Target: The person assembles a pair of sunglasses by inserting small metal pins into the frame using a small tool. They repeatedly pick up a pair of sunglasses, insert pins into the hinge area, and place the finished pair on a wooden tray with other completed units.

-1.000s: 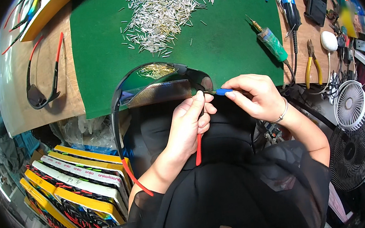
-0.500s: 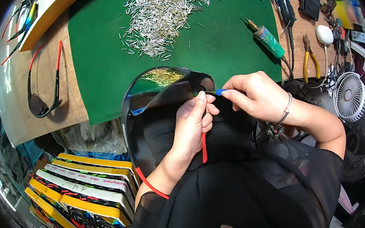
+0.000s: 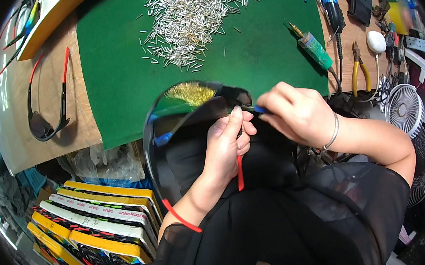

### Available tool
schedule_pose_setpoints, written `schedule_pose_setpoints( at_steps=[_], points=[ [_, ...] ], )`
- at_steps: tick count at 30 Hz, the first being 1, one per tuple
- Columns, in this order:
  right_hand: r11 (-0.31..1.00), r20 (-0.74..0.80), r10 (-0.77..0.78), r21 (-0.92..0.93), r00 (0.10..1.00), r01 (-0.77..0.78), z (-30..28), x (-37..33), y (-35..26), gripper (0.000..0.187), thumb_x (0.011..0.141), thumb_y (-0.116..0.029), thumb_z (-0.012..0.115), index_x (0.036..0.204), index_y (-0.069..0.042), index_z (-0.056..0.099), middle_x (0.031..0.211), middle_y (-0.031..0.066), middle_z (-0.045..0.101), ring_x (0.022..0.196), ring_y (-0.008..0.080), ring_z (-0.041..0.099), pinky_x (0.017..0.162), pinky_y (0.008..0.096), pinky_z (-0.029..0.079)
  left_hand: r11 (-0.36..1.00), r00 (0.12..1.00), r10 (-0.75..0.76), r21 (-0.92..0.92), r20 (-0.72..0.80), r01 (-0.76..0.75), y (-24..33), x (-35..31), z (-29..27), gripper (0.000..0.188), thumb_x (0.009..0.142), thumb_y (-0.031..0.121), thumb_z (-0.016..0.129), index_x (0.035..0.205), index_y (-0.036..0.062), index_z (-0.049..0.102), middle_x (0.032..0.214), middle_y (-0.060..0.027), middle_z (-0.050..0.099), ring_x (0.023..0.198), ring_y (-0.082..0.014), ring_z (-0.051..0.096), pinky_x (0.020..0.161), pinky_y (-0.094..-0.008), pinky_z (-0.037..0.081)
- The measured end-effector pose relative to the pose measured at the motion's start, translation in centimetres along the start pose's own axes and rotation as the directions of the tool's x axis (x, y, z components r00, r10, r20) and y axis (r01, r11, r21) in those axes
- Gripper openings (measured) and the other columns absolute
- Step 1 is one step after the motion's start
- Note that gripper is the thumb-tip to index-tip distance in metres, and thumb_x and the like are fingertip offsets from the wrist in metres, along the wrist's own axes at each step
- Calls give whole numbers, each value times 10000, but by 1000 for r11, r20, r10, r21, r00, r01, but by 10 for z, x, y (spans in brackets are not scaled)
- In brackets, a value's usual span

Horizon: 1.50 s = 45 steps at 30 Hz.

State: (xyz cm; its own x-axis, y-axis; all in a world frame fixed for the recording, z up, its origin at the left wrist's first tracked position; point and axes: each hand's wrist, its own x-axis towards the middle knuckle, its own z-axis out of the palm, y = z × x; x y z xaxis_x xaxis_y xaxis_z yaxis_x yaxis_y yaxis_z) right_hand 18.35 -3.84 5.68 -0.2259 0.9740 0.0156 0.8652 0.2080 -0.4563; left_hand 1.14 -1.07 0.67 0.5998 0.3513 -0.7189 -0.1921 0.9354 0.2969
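My left hand [image 3: 225, 142] is closed around a pair of black sunglasses [image 3: 148, 154] near one hinge. Their dark lens arches away to the left, and red temple tips [image 3: 240, 173] hang below. In my right hand [image 3: 298, 113], pinched between thumb and fingers, is a small blue-handled tool [image 3: 259, 109]. Its thin shaft points at the hinge area by my left thumb; whether the tip touches the frame cannot be made out. The right fingers are slightly blurred.
A heap of small metal pins [image 3: 185, 21] lies on the green mat [image 3: 130, 89]. Another pair of sunglasses [image 3: 41, 127] sits left. On the right are a green-handled iron [image 3: 315, 51], yellow-handled cutters [image 3: 360, 73] and a white fan [image 3: 404, 107]. Filled boxes [image 3: 107, 213] stand lower left.
My right hand has turned, its knuckles rolling over the blue-handled tool, and its wrist and elbow have swung slightly outward. My left hand keeps its hold on the sunglasses.
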Motion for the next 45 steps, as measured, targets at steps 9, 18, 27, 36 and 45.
schedule_pose_setpoints(
  at_steps=[9, 18, 27, 36, 45],
  points=[
    [960, 32, -147, -235, 989, 150, -6, 3, -6, 215, 798, -226, 592, 702, -72, 477, 661, 93, 537, 540, 210, 582, 445, 300, 457, 999, 999, 37, 14, -31, -37, 0, -2, 3, 303, 925, 301, 454, 912, 10, 537, 682, -21, 522, 444, -16, 336, 385, -158, 250],
    [961, 121, 142, 220, 982, -167, -7, -20, -13, 195, 802, -168, 597, 722, -17, 502, 626, 123, 539, 555, 283, 567, 492, 356, 463, 964, 988, 132, 243, -79, -109, -6, -28, 12, 257, 932, 211, 436, 1080, 2, 455, 717, -75, 588, 429, -32, 354, 391, -170, 285],
    [757, 38, 381, 560, 924, -335, 2, -26, -16, 124, 788, -107, 622, 787, -3, 555, 694, 98, 563, 580, 178, 567, 531, 270, 456, 844, 932, 362, 425, 1, -329, -11, -18, 1, 224, 946, 201, 401, 1022, -2, 456, 851, -91, 618, 498, -30, 435, 444, -151, 354],
    [972, -291, 45, 232, 956, 25, 18, -24, -7, 137, 753, -100, 639, 834, -25, 557, 747, 114, 531, 621, 254, 549, 531, 309, 456, 885, 938, 332, 376, -97, -274, 3, -7, 11, 205, 922, 180, 470, 969, 13, 580, 772, -56, 630, 513, -58, 490, 462, -175, 392],
    [883, -53, 282, 406, 958, -237, 16, -24, -9, 207, 830, -189, 562, 728, -11, 534, 668, 134, 536, 606, 299, 560, 521, 357, 453, 810, 925, 373, 513, -75, -285, 7, -10, 15, 248, 934, 189, 430, 818, 2, 547, 704, -57, 607, 476, -46, 445, 427, -167, 349]
  ],
)
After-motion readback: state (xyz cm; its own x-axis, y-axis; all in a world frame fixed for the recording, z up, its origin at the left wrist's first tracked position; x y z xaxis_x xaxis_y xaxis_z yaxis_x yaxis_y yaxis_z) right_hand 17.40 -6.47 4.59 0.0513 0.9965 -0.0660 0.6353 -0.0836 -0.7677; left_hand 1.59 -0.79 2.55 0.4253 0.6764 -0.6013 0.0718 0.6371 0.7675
